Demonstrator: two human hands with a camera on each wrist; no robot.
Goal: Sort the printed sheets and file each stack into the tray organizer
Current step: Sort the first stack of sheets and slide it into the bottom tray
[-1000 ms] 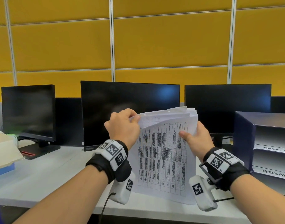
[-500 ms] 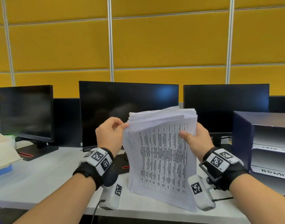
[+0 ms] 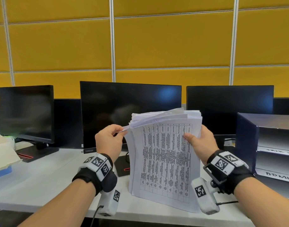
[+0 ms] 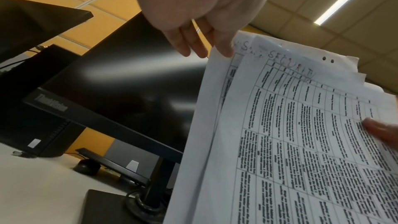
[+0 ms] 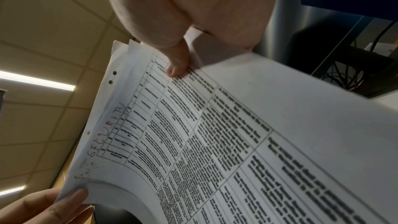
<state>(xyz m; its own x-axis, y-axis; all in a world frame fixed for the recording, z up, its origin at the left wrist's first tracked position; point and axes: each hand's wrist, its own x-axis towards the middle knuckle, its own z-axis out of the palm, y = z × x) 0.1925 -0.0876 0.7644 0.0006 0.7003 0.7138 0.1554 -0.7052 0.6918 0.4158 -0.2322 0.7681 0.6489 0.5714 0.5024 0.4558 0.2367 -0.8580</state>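
Note:
A thick stack of printed sheets (image 3: 165, 158) stands upright over the white desk, its bottom edge near the desk's front. The front sheet (image 4: 301, 134) carries a printed table and the handwritten word SECURITY (image 5: 107, 130) along its top. My right hand (image 3: 199, 141) grips the stack's right edge, thumb (image 5: 176, 64) on the front page. My left hand (image 3: 109, 140) pinches the top left corner of one sheet (image 3: 125, 128) and pulls it sideways away from the stack. The tray organizer (image 3: 269, 145), dark blue with labelled shelves, stands at the right.
Three dark monitors (image 3: 129, 112) line the back of the white desk (image 3: 34, 182) before a yellow panelled wall. A monitor base (image 3: 122, 166) sits just behind the stack. A white and blue box (image 3: 3, 154) lies at the left edge. The lower shelf label reads ADMIN (image 3: 279, 176).
My left hand has moved left and down along the top left corner, peeling a sheet's corner off the stack. The right hand has kept its grip and place.

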